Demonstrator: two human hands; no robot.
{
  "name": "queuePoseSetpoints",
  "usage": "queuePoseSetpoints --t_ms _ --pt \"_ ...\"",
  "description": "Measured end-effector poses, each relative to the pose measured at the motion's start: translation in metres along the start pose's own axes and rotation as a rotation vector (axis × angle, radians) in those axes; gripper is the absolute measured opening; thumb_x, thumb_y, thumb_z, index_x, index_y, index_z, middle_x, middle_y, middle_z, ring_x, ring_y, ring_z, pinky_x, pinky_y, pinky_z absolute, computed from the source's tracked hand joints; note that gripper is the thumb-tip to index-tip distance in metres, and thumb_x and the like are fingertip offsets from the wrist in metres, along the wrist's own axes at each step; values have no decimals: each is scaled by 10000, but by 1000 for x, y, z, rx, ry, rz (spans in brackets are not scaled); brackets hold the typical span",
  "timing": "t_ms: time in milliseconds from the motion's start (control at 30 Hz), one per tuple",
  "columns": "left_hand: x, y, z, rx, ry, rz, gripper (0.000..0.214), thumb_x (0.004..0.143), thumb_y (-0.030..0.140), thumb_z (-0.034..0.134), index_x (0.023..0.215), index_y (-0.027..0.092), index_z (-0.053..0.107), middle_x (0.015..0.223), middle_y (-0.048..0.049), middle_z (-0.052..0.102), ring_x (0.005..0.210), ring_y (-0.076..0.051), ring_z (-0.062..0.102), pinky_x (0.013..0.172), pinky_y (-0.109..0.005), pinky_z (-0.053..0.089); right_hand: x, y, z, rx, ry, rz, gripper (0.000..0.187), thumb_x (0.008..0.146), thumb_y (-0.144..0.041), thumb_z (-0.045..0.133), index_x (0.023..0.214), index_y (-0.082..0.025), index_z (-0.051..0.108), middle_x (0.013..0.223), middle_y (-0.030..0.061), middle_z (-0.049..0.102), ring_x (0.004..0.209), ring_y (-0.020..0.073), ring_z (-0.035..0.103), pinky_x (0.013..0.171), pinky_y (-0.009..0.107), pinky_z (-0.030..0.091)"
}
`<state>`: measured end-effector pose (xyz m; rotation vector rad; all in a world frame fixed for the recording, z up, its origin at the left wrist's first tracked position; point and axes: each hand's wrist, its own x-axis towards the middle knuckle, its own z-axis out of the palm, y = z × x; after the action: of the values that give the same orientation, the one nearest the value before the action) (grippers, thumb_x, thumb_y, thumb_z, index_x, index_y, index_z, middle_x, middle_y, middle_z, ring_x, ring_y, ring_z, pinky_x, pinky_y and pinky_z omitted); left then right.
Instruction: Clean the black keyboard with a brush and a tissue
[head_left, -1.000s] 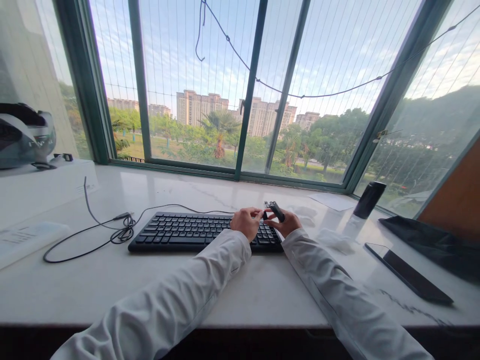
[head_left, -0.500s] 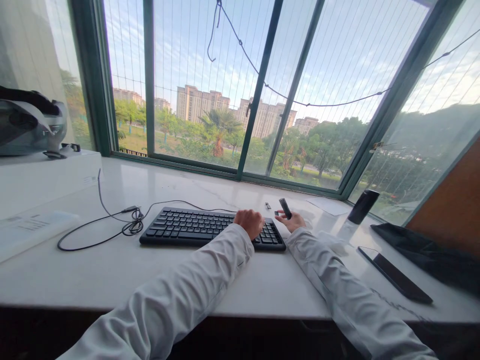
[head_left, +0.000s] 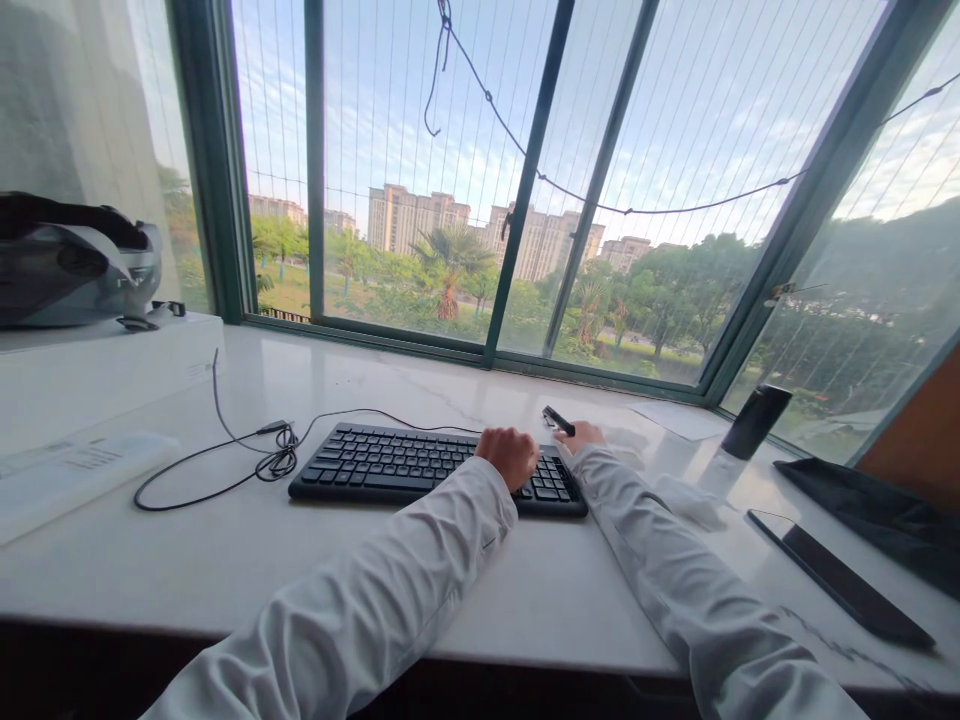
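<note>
A black keyboard (head_left: 382, 462) lies on the white tabletop, its right end partly covered by my left hand (head_left: 508, 457). That hand is closed in a fist at the number pad side, and its knuckles hide whatever it may hold. At the keyboard's far right corner, my right hand (head_left: 583, 437) grips a short black stick-shaped object (head_left: 559, 421), too small to name exactly. The stick is tilted low over the table. Just beside it lies a tiny dark and silvery piece (head_left: 548, 420), partly covered.
A thin black cable (head_left: 277, 452) lies coiled left of the keyboard. Farther left, a headset (head_left: 82, 262) rests on a white box (head_left: 142, 370). To the right are crumpled clear plastic (head_left: 694, 500), a black cylinder (head_left: 757, 422), a phone (head_left: 840, 580) and black cloth (head_left: 885, 515).
My right hand has reached slightly forward and lowered the black stick from steep to nearly flat, beside the tiny piece. My left hand stays closed over the keyboard. The view has shifted a little.
</note>
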<state>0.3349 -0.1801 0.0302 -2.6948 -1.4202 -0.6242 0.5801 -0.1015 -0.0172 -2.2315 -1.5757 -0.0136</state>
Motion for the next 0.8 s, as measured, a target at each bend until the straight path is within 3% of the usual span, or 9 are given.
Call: queuePoseSetpoints --t_ms 133,800 --pt "1 -2 4 25 63 56 450 906 403 360 867 160 737 848 -149 692 853 -254 658 739 -369 482 -5 -1 3 -53 38 -28 321 766 -450 594 954 -235 740 885 114 714 880 249 655 697 293 463" --pt "2 -4 7 70 63 14 448 899 429 369 870 187 745 840 -135 694 847 -262 653 753 -381 470 -15 -13 -7 -22 20 23 322 751 -457 605 950 -241 737 930 135 676 888 260 639 729 340 473"
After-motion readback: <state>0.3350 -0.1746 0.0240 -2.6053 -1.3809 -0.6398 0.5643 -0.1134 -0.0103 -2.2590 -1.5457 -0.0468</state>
